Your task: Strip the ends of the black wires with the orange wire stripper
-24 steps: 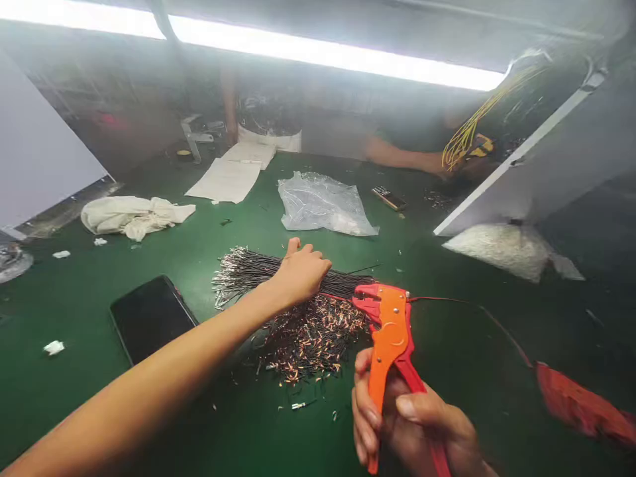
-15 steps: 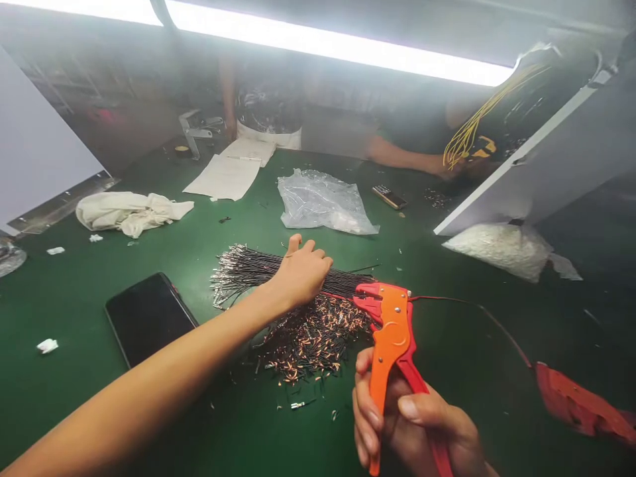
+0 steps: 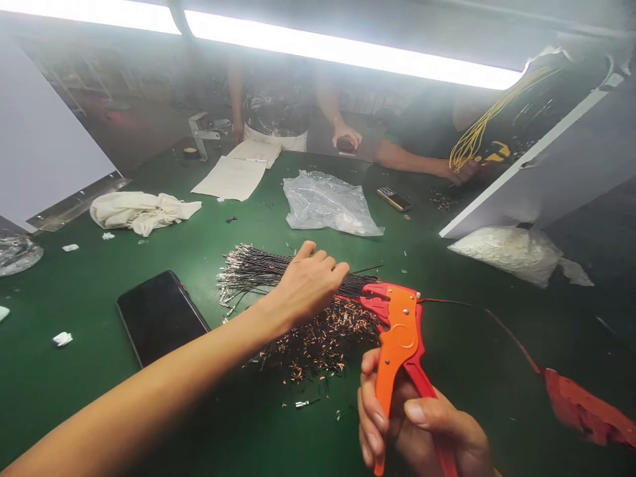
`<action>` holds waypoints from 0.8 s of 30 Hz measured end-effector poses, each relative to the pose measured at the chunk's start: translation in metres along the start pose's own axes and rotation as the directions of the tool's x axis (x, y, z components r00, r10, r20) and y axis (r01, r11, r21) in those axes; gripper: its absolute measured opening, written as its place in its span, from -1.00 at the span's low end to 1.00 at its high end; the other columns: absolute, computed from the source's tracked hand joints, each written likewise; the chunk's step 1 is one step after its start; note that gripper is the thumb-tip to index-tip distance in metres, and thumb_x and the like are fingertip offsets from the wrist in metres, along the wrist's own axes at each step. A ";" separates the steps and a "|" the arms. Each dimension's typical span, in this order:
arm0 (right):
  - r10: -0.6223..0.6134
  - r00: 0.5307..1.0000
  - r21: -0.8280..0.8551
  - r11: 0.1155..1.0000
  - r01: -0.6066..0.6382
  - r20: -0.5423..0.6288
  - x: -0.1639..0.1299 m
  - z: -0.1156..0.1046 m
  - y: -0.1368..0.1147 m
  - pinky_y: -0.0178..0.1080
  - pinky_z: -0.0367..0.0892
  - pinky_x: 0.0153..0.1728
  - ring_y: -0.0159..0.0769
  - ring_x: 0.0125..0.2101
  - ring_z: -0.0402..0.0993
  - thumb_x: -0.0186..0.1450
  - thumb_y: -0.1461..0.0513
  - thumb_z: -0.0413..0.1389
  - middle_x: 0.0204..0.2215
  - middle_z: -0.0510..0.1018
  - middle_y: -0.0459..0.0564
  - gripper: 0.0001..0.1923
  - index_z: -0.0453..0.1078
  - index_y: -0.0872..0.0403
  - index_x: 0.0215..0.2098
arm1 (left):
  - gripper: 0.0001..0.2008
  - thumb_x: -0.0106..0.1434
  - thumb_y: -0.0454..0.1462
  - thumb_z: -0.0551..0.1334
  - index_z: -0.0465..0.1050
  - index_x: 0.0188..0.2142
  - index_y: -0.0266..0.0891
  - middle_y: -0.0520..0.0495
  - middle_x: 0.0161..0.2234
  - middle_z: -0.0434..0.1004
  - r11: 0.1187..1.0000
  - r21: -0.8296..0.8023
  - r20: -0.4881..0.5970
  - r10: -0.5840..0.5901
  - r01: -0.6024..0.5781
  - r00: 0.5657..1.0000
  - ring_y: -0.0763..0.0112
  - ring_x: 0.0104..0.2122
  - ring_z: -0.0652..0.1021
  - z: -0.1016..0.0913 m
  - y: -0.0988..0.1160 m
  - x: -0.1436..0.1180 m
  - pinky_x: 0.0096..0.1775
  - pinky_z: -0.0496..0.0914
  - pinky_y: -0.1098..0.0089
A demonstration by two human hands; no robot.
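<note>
1. The left hand [image 3: 309, 283] rests, fingers curled, on a bundle of thin black wires [image 3: 258, 268] lying on the green table [image 3: 89, 384].
2. The right hand [image 3: 417, 430] grips the handles of an orange and red wire stripper [image 3: 400, 331], whose head points toward the bundle.
3. A heap of cut wire scraps [image 3: 318, 341] lies just below the left hand.
4. A dark phone [image 3: 161, 317] lies flat, left of the bundle.
5. Farther back lie a white cloth [image 3: 142, 211], paper sheets [image 3: 231, 177] and a clear plastic bag [image 3: 328, 204].
6. Across the table, other people's hands show: one [image 3: 346, 136] at the far edge, another [image 3: 462, 171] among yellow wires [image 3: 477, 132].
</note>
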State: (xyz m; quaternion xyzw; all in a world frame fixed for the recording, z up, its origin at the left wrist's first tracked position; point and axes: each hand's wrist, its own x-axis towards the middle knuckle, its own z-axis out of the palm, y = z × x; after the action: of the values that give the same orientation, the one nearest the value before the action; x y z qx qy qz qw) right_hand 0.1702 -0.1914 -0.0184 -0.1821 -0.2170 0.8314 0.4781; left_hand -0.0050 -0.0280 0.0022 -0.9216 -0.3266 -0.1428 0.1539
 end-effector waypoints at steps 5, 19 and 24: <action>0.004 1.000 -0.028 1.000 -0.004 0.001 0.001 0.000 -0.003 -0.09 0.45 -0.32 -0.18 -0.36 0.50 0.25 0.23 0.13 -0.35 0.51 0.02 -0.62 0.39 0.12 0.03 | -0.84 0.25 -0.48 0.09 0.34 -0.30 -0.22 -0.05 -0.41 0.44 0.996 0.079 -0.109 0.042 -0.033 0.993 0.30 -0.43 0.42 -0.004 -0.006 -0.003 -0.44 0.13 0.33; 0.019 1.000 -0.036 0.999 -0.019 -0.001 0.002 0.003 -0.003 -0.10 0.44 -0.33 -0.21 -0.38 0.49 0.24 0.21 0.15 -0.37 0.50 0.00 -0.62 0.39 0.12 0.03 | -0.81 0.36 -0.47 0.01 0.32 -0.27 -0.22 -0.01 -0.41 0.39 0.973 0.207 -0.249 0.150 -0.099 0.957 0.32 -0.41 0.39 -0.032 -0.030 0.007 -0.44 0.16 0.31; -0.017 0.999 -0.107 0.994 0.013 -0.043 -0.002 0.005 -0.003 -0.11 0.42 -0.36 -0.18 -0.38 0.48 0.22 0.18 0.17 -0.38 0.49 -0.02 -0.62 0.39 0.07 0.01 | -0.82 0.31 -0.50 0.09 0.30 -0.26 -0.19 0.01 -0.38 0.37 0.965 0.166 -0.151 0.229 -0.204 0.962 0.35 -0.40 0.38 -0.047 -0.024 -0.010 -0.44 0.17 0.34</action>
State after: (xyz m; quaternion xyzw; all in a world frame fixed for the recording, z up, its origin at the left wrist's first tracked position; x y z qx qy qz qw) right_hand 0.1702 -0.1927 -0.0122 -0.2238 -0.2522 0.8108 0.4785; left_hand -0.0357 -0.0337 0.0456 -0.9223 -0.2191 -0.1779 0.2642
